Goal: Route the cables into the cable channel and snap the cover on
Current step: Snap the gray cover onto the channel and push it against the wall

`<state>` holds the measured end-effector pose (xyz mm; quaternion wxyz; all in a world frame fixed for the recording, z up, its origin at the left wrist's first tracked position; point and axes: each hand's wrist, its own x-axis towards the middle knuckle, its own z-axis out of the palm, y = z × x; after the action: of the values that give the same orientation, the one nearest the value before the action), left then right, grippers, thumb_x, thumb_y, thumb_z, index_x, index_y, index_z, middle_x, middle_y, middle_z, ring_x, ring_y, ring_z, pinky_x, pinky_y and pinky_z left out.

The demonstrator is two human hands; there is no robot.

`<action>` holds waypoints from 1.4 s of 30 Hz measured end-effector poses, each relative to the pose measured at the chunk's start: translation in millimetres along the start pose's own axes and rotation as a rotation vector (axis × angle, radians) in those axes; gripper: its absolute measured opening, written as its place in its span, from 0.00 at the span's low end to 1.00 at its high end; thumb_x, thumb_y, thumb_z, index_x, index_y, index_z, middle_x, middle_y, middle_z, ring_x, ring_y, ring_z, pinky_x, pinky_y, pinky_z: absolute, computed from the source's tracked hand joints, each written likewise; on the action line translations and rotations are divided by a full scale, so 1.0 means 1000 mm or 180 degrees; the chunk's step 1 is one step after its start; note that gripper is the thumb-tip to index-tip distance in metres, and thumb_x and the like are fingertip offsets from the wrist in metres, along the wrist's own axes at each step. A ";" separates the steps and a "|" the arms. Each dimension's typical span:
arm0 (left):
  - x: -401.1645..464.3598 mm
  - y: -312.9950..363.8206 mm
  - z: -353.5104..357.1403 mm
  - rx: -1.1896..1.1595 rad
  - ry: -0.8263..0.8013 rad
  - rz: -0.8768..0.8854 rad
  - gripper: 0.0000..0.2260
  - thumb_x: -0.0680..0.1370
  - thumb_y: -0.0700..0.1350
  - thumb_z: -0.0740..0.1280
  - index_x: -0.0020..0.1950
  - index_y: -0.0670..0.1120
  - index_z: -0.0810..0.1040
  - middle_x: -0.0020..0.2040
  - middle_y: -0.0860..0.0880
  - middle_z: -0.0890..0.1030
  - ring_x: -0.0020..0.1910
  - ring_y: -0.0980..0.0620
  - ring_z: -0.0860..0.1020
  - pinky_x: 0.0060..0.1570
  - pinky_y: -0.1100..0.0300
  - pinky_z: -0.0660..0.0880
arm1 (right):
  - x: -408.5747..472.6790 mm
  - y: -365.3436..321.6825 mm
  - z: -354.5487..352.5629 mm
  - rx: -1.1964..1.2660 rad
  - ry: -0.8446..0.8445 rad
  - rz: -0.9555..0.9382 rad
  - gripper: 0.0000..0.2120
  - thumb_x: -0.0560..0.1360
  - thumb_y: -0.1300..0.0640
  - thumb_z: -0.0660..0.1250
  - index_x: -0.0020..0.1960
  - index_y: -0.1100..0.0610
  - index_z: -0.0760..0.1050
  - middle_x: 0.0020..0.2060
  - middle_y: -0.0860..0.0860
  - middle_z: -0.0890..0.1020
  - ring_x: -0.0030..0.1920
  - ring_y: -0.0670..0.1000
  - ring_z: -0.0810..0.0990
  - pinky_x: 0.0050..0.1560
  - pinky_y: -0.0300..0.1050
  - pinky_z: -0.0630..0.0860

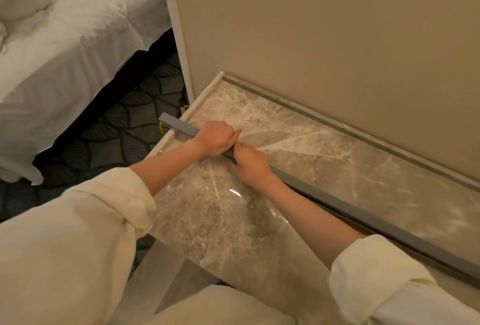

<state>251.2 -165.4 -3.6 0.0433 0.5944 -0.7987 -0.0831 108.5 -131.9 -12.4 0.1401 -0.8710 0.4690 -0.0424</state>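
Marble counter against beige wall. Grey cable channel flat on it, long axis far-left to near-right, overhanging left edge. Left hand and right hand clamped on channel.

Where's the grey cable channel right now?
The cable channel lies diagonally across the marble counter, under both hands, its left end overhanging the edge toward the bed.

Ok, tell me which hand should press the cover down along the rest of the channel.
Probably the right hand: it sits on the channel beside the long free stretch, while the left hand grips near the end.
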 end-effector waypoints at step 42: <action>0.009 0.103 0.016 0.1863 0.0322 0.1375 0.13 0.77 0.46 0.51 0.45 0.41 0.72 0.41 0.44 0.76 0.35 0.46 0.75 0.33 0.53 0.72 | -0.243 0.248 -0.073 -0.0478 -0.0171 0.0563 0.18 0.78 0.39 0.54 0.54 0.53 0.67 0.47 0.51 0.80 0.42 0.52 0.78 0.41 0.45 0.73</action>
<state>148.7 -143.7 -0.5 -0.0726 0.4026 -0.8926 0.1895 -241.7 -75.1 1.3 0.0902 -0.8350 0.5420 0.0288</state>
